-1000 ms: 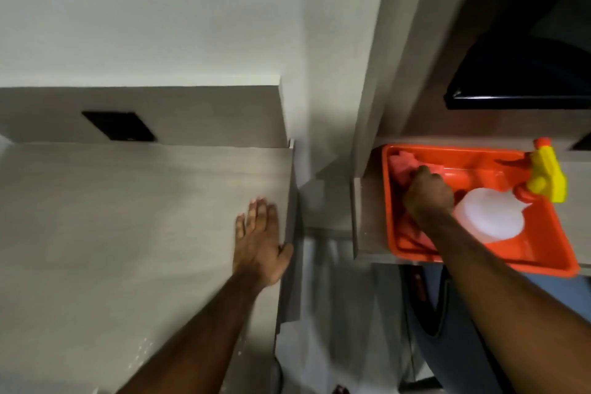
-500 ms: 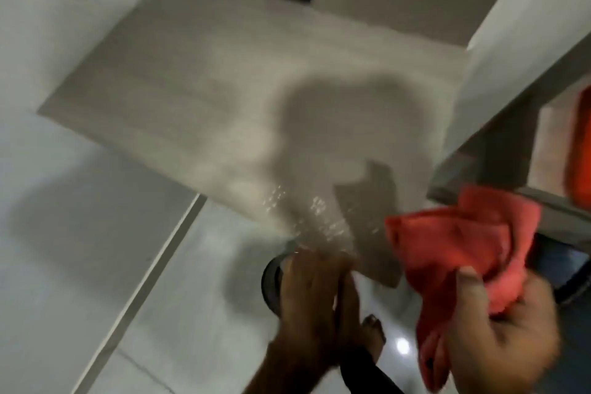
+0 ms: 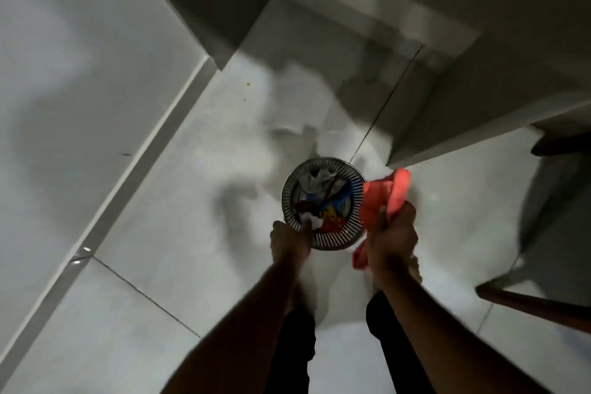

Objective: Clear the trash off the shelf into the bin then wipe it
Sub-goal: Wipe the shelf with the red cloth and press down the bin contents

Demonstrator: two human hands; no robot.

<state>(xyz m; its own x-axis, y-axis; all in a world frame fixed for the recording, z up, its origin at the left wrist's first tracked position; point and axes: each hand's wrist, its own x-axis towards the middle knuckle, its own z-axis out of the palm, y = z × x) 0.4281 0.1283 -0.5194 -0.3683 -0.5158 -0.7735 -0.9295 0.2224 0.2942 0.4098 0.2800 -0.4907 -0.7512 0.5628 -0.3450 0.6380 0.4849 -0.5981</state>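
Observation:
A round slatted bin (image 3: pixel 289 189) stands on the pale tiled floor below me, filled with crumpled paper and colourful wrappers (image 3: pixel 323 201). My left hand (image 3: pixel 287 241) is at the bin's near rim, with one finger hooked inside it and the others outside. Just right of the bin, my right hand (image 3: pixel 391 240) is closed around a bunched red cloth (image 3: pixel 383 195), which hangs over the bin's right edge. The shelf top is out of view.
Grey cabinet panels (image 3: pixel 463 89) rise behind and to the right of the bin. A wall with a baseboard (image 3: pixel 128 169) runs along the left. A dark wooden furniture edge (image 3: pixel 527 304) juts in at the right. My legs (image 3: pixel 294 345) are directly below.
The view has swung down from the shelf to the floor and bin. My right hand took the red cloth from the orange tray and carried it down. My left hand left the shelf for the bin's rim.

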